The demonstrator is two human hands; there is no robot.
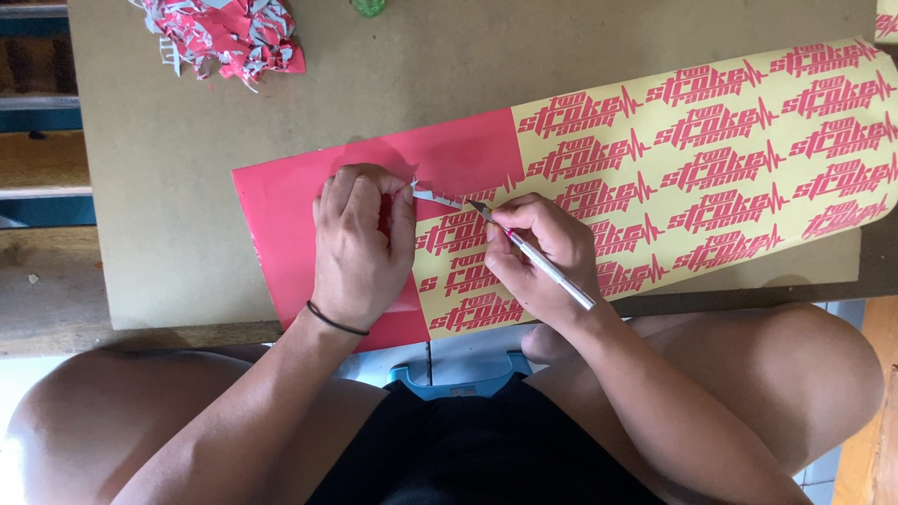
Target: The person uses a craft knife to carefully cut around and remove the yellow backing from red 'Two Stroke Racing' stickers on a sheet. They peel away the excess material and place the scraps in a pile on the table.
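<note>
Gripping a slim craft knife (533, 254) like a pen, the right hand (543, 262) sets its blade tip on the red vinyl sheet (281, 206). The left hand (360, 238) pinches a small grey sliver (432, 194) just beside that tip. Scrap peelings (229, 33) lie well apart on the brown board (168, 187). Fingers hide the cut. The knife's long axis slants from lower right up to upper left.

The left hand (360, 245) covers part of the red sheet (281, 215), so the spot under its palm is hidden. The sheet runs off the right edge. The knife (533, 254) tip is too small to see well. A green thing (368, 6) and the scrap pile (224, 36) are cut off at the top.
</note>
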